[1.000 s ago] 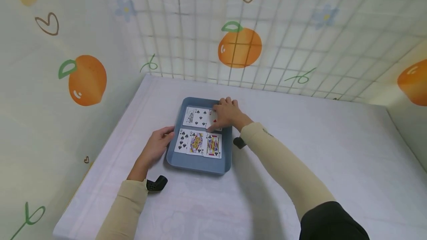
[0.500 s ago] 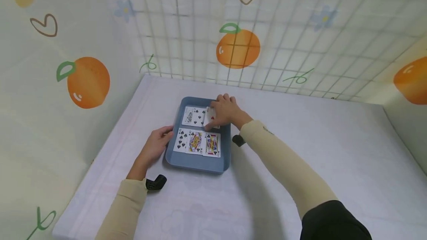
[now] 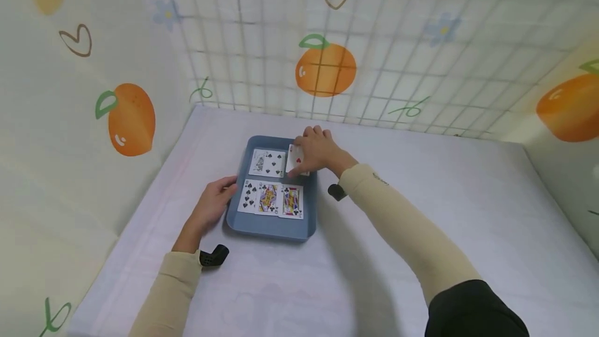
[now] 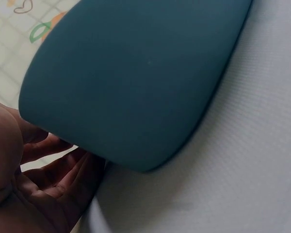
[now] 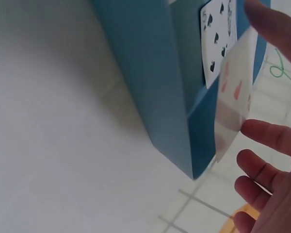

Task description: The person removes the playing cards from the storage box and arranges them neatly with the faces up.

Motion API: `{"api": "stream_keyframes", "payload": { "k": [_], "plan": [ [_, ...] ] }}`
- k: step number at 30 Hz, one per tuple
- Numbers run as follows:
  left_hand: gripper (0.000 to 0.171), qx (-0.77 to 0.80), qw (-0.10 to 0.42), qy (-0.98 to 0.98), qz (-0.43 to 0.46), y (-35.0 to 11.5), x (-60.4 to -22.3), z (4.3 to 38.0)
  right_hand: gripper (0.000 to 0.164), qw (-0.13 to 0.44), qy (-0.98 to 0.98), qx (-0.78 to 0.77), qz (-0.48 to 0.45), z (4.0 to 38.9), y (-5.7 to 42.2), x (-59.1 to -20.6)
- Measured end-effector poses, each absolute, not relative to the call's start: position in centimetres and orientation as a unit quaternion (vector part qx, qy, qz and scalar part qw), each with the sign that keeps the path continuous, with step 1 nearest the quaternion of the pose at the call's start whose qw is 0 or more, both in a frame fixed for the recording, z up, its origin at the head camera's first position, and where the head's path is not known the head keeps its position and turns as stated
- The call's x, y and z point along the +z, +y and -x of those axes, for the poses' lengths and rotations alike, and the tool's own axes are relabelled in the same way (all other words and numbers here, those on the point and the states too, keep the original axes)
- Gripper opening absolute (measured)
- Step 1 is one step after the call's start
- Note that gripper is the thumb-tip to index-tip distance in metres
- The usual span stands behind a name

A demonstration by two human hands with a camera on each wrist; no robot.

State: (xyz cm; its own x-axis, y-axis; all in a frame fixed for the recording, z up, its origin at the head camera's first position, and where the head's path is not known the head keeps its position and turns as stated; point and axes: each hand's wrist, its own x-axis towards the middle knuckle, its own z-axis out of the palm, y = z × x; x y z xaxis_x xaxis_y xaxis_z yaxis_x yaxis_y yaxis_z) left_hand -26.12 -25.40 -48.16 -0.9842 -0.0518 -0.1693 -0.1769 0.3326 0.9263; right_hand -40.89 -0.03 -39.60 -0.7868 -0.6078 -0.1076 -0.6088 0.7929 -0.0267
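Note:
A blue tray (image 3: 269, 229) holds playing cards in two rows. My right hand (image 3: 318, 151) pinches a red heart card (image 3: 294, 156) between thumb and index finger; the right wrist view shows this card (image 5: 233, 97) tilted up at the tray's far right corner, the other fingers loosely bent. Beside it lie a spade card (image 3: 273, 163) and a card with a figure (image 3: 258, 162). The near row has a spade card (image 3: 248, 195), a queen of clubs (image 3: 269, 197) and a jack of clubs (image 3: 292, 201). My left hand (image 3: 213, 201) holds the tray's left side, its fingertips partly hidden.
The tray stands on a table with a white cloth (image 3: 421, 202). Behind it rises a wire grid (image 3: 262, 61) covered by a sheet printed with oranges. A printed sheet (image 3: 61, 134) also hangs at the left. Black wrist devices (image 3: 214, 256) sit on both wrists.
My right hand has lifted the heart card off the neighbouring spade card, leaving a gap between them. The left hand stays at the tray's side. The view has shifted slightly.

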Motion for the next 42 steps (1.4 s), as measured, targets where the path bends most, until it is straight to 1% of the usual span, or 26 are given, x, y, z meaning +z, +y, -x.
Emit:
{"api": "stream_keyframes", "payload": {
  "k": [13,28,42],
  "plan": [
    [0.045,0.577,0.06,0.811,0.07,-25.1,-48.0,26.0,0.09,0.053,0.95,-0.005,0.308,40.4,1.8,-38.6],
    [0.046,0.571,0.06,0.815,0.077,-25.1,-47.9,25.9,0.086,0.068,0.955,-0.017,0.287,40.1,5.0,-37.9],
    [0.047,0.58,0.066,0.809,0.074,-24.9,-47.8,25.6,0.091,0.063,0.96,-0.014,0.272,39.8,7.5,-38.2]
  ]
}}
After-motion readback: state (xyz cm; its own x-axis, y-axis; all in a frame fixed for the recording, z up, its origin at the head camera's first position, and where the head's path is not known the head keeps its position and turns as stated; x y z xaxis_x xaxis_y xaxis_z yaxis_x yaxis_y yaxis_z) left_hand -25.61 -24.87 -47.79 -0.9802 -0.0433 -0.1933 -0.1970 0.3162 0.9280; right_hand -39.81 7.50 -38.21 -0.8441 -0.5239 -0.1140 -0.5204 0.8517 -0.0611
